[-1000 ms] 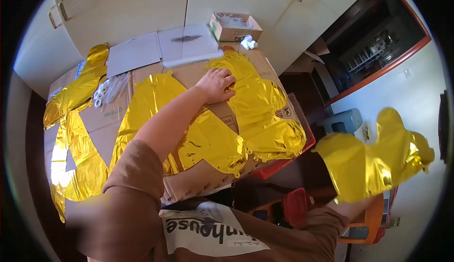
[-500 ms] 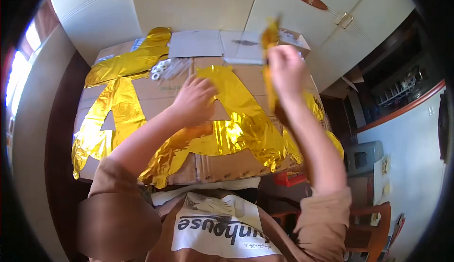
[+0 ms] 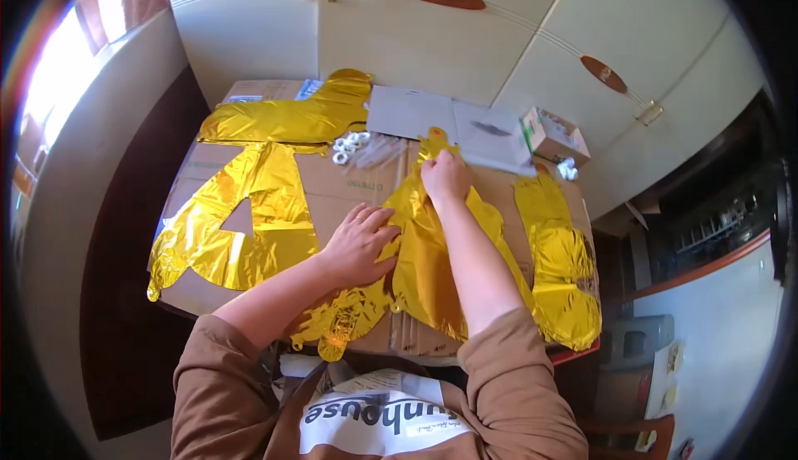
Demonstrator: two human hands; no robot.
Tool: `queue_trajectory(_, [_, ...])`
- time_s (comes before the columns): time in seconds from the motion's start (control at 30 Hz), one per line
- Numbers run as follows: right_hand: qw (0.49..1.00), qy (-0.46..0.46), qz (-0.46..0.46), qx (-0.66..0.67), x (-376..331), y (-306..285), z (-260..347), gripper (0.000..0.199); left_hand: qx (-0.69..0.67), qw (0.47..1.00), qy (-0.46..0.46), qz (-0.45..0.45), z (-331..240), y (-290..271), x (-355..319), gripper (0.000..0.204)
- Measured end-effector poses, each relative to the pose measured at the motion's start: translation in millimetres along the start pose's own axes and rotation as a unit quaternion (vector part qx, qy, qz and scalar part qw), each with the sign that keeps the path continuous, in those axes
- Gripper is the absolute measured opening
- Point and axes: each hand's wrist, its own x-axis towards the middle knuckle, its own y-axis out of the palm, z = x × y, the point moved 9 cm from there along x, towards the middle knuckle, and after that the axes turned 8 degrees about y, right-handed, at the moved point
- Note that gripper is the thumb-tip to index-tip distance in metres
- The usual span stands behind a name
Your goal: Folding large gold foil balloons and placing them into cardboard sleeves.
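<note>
Gold foil (image 3: 422, 252) is pinched by right hand (image 3: 446, 178).

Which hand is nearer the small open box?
Right. The right hand is left of the small open box and lower in view; the left hand is farther left and even lower.

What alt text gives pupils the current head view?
A person's right hand grips a shiny gold foil sheet over brown cardboard; the left hand lies open at its edge. More gold foil shapes lie on both sides.
</note>
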Motion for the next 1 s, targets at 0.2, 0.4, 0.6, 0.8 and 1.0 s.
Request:
queue_trajectory(0.2, [0.998,0.017,0.009,0.054,-6.5,-8.1,-5.4,0.034,-0.033,0.976,-0.185,-0.111,143.0,-66.2,32.7,0.016])
queue_trajectory(0.4, [0.989,-0.043,-0.07,0.121,-12.6,-13.8,-7.9,0.02,0.051,0.993,-0.104,-0.038,250.8,-51.3,99.0,0.024])
queue_trajectory(0.6, [0.993,-0.038,-0.055,0.1,-17.0,-9.8,-9.1,0.013,0.13,0.983,-0.09,0.096,280.6,6.2,120.6,0.024])
queue_trajectory(0.8, [0.991,-0.046,-0.057,0.112,-13.8,-9.5,-21.7,0.009,0.141,0.99,-0.016,0.021,259.6,-2.2,121.0,0.013])
queue_trajectory(1.0, [0.984,-0.116,-0.067,0.114,-10.8,-31.0,9.3,0.005,0.254,0.965,0.027,0.062,262.4,6.0,122.4,0.007])
